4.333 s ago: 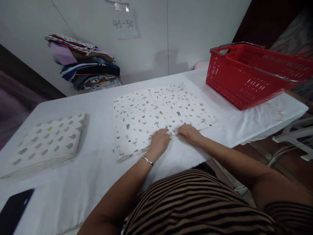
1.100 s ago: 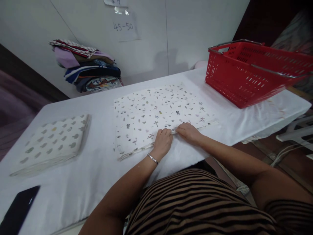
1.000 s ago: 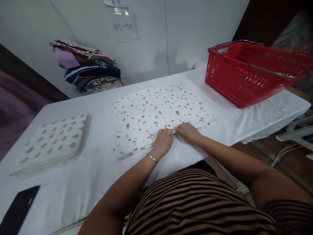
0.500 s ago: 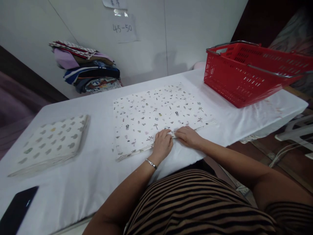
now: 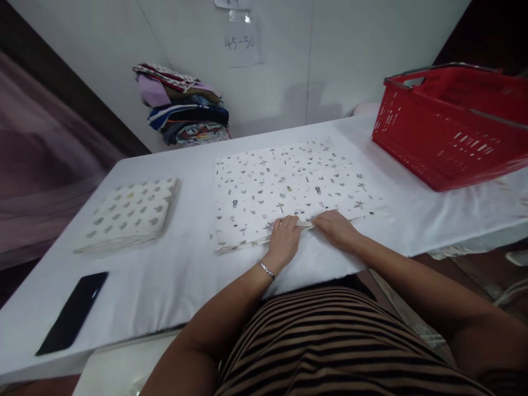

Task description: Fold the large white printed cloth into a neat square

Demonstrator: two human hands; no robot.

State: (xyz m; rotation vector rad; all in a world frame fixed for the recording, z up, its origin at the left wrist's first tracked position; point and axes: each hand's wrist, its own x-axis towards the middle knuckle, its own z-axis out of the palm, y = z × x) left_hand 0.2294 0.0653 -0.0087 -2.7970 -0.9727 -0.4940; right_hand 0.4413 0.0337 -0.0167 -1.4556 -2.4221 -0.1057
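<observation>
A white cloth [image 5: 264, 187] printed with small palm trees and other figures lies folded in layers on the table. Both hands are at its near edge, side by side with a small gap between them. My left hand [image 5: 285, 239] has its fingers curled over the layered edge, thumb out of sight. Just to its right, my right hand [image 5: 336, 230] pinches the same edge between thumb and fingers. Layers of the edge show in the gap between the hands. The cloth's far part lies flat.
On the left lies a folded cloth with grey shapes [image 5: 132, 214], and a black phone [image 5: 74, 312] nearer me. A red basket [image 5: 437, 132] stands at the right on the white-covered table [image 5: 181, 286]. Behind the table is a pile of folded fabrics [image 5: 185, 107] by the wall.
The view has swung left, so everything sits further right and more of the phone shows. Both hands remain on the cloth's near edge, the gap between them slightly wider.
</observation>
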